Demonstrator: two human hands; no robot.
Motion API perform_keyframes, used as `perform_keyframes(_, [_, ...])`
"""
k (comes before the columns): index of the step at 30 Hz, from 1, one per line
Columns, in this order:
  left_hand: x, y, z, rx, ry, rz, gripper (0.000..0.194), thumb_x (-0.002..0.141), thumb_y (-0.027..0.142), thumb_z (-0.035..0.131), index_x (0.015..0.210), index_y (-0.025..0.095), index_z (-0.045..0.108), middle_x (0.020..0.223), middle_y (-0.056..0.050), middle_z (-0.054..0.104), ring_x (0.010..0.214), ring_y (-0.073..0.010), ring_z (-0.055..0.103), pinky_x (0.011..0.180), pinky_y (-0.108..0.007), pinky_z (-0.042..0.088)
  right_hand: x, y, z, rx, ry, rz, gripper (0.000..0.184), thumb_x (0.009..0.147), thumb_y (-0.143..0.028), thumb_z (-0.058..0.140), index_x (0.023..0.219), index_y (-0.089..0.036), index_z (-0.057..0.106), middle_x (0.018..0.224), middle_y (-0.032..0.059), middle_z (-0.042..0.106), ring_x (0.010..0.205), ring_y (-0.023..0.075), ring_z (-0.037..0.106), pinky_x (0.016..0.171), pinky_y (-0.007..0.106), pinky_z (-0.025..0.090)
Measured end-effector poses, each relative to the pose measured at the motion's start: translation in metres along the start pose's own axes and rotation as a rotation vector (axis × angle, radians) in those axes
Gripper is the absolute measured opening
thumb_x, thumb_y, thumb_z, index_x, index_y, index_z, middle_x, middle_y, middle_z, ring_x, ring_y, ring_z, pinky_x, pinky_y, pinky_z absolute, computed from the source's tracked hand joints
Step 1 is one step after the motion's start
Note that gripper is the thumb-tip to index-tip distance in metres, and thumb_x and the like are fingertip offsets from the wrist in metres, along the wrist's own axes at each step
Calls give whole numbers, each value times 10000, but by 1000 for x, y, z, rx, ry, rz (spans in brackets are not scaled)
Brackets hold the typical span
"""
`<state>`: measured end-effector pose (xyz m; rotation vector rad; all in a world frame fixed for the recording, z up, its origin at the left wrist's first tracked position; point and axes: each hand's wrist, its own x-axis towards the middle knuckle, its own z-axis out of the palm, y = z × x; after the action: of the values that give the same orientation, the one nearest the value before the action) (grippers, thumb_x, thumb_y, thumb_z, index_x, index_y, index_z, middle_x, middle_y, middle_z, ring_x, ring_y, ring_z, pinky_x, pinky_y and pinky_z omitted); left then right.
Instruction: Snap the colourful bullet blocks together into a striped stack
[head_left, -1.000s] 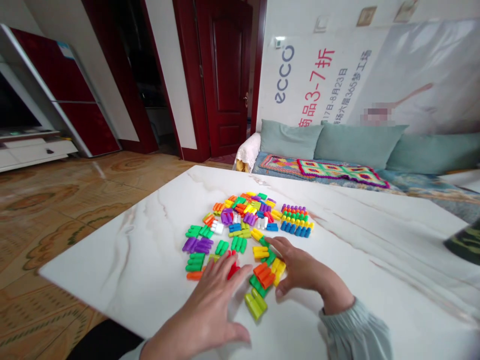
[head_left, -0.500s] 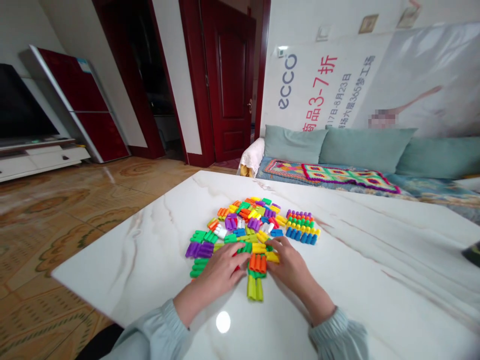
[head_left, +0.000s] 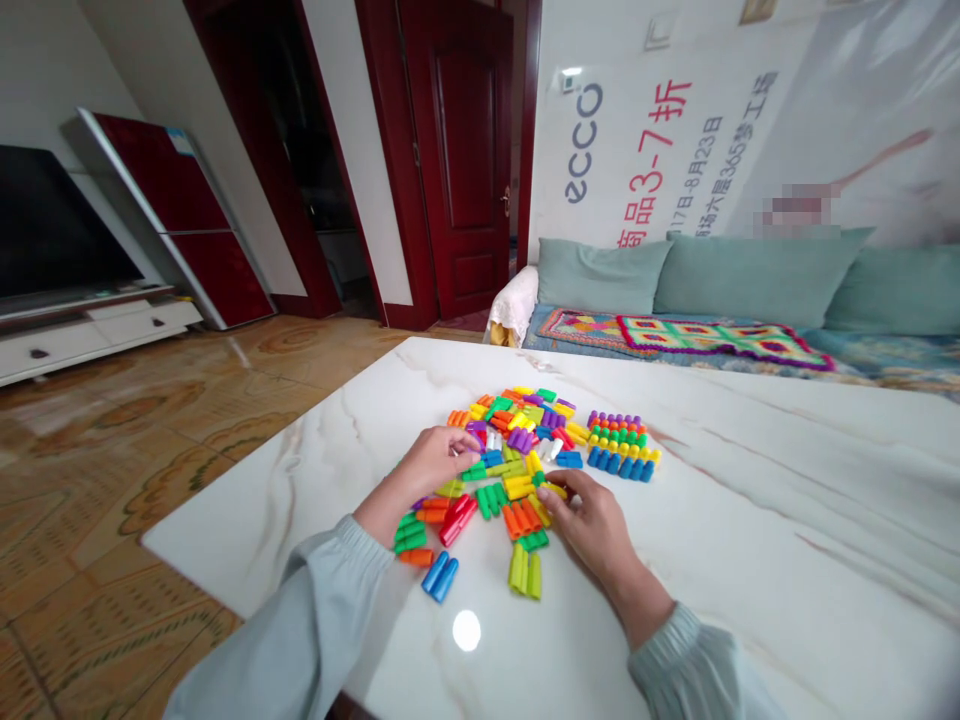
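My left hand (head_left: pixel 437 460) reaches over the left side of a loose pile of plastic bullet-shaped building blocks, its fingers apart beside a purple block (head_left: pixel 475 428). My right hand (head_left: pixel 594 515) has thumb and fingers closed around a yellow block (head_left: pixel 555 491) at the pile's near right. Close to it lie an orange block (head_left: pixel 521 518) and a lime block (head_left: pixel 525 572). Between my hands is a green block (head_left: pixel 491 499). A red block (head_left: pixel 458 520) and a blue block (head_left: pixel 440 576) lie below my left hand, whose wrist partly covers other blocks.
Joined rows of coloured blocks (head_left: pixel 622 447) stand to the right of the pile. Everything rests on a white marble-patterned table (head_left: pixel 750 540). Behind it is a sofa with green cushions (head_left: pixel 604 275); a red door (head_left: pixel 465 170) and a red fridge (head_left: pixel 180 220) are farther left.
My left hand has moved up and away from the near blocks, uncovering the red and blue ones. My right hand stays by the yellow block. The view has shifted slightly.
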<state>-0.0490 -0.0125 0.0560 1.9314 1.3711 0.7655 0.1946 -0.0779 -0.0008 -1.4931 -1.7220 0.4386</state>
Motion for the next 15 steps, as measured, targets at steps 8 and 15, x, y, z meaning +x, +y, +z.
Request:
perform_keyframes(8, [-74, 15, 4, 701, -202, 8, 581, 658, 309, 751, 1228, 278, 639, 1182, -86, 649, 1137, -324, 571, 957, -402, 445, 0, 2, 3, -40, -51, 41, 338, 845, -485, 556, 1027, -218, 654, 963, 47, 723, 742, 194, 646, 647, 287, 450])
perform_keyframes(15, [-77, 3, 23, 738, -62, 70, 390, 873, 229, 490, 1238, 284, 615, 1120, -90, 632, 1021, -259, 619, 839, -349, 480, 0, 5, 6, -14, -53, 41, 352, 855, -476, 549, 1087, -221, 621, 988, 48, 719, 730, 190, 648, 665, 292, 461])
